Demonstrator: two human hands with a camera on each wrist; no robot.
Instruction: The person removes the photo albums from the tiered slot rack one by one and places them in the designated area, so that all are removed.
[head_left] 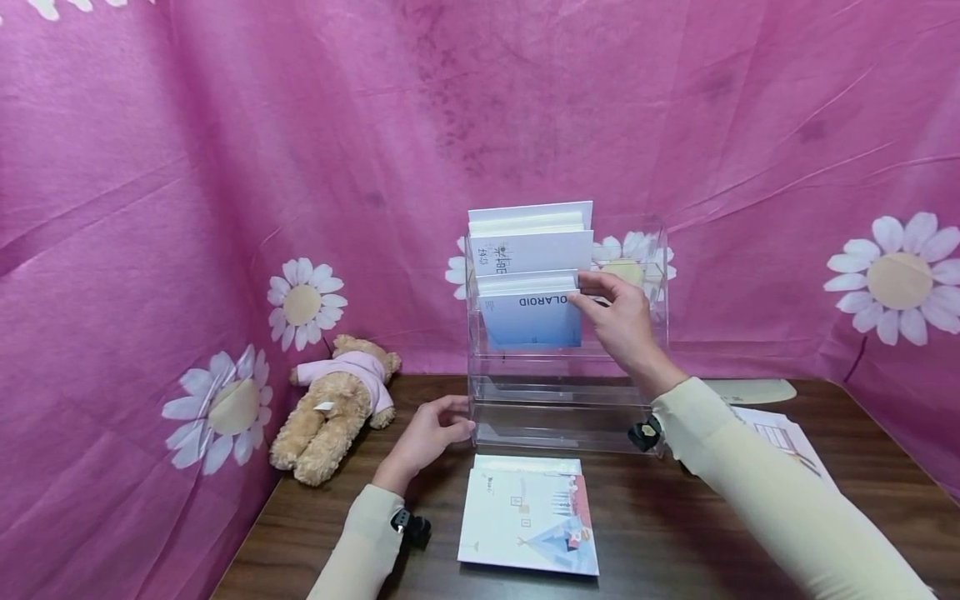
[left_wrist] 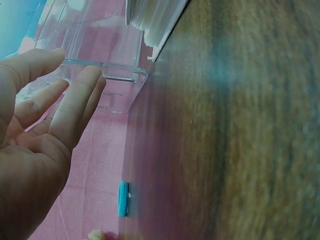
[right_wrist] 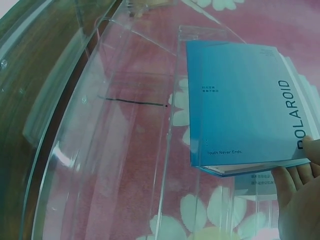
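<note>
A clear acrylic tiered rack (head_left: 562, 433) stands on the table. My right hand (head_left: 618, 317) pinches the right edge of a blue photo album (head_left: 532, 325) marked POLAROID, thumb on its cover and fingers behind. The album leans upright in an upper tier, its lettering upside down in the head view. Behind it, a white album (head_left: 536, 250) stands in the top tier. My left hand (head_left: 429, 437) is at the rack's lower left side, its fingers fairly straight beside the clear panel (left_wrist: 115, 75) in the left wrist view.
In front of the rack lies a pale illustrated album (head_left: 517, 525), with another white one (head_left: 525, 463) partly under it. A teddy bear (head_left: 330, 417) lies at the left. White papers (head_left: 787, 433) and a pale flat rounded piece (head_left: 750, 391) lie at the right.
</note>
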